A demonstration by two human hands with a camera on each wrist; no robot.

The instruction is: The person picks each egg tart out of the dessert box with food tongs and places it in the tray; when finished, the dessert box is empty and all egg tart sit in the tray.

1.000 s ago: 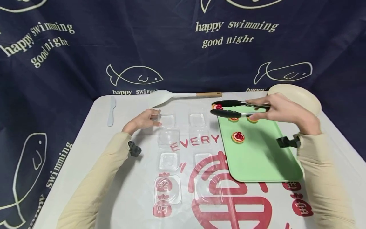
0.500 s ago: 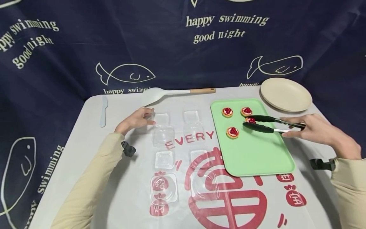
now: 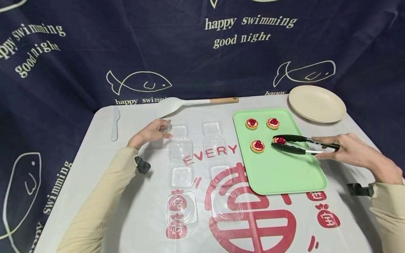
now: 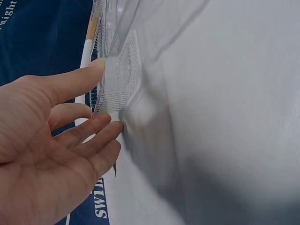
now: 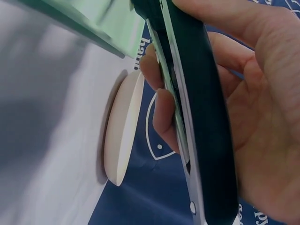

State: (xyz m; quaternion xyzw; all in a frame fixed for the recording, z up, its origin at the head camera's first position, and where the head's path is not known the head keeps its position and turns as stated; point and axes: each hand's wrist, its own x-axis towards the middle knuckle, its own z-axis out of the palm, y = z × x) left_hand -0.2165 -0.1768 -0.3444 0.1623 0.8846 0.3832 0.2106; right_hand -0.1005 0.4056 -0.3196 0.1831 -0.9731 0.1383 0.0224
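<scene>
My right hand [image 3: 351, 149] grips black-tipped metal tongs [image 3: 292, 150], whose tips stand on either side of a small red-topped tart [image 3: 280, 141] over the green tray [image 3: 284, 179]. Whether this tart touches the tray is hard to tell. Three similar tarts lie on it: the back-left tart [image 3: 251, 123], the back-right tart [image 3: 273, 123] and the front-left tart [image 3: 257, 146]. With thumb and fingers loosely spread, my left hand [image 3: 152, 133] touches the left side of a clear plastic box [image 4: 123, 79]. In the right wrist view the tong handles [image 5: 201, 103] lie between thumb and fingers.
Several more clear boxes stand opened in two columns, among them a front-left box [image 3: 181, 207] and a front-right box [image 3: 226, 205]. A white spatula [image 3: 196, 102] lies along the back edge, a pale blue knife [image 3: 115, 124] at left, a beige plate [image 3: 317, 103] behind the tray.
The tongs and the tart between them have moved from the tray's back-left corner to the right and nearer, beside the front-left tart. My left hand has stayed by the box.
</scene>
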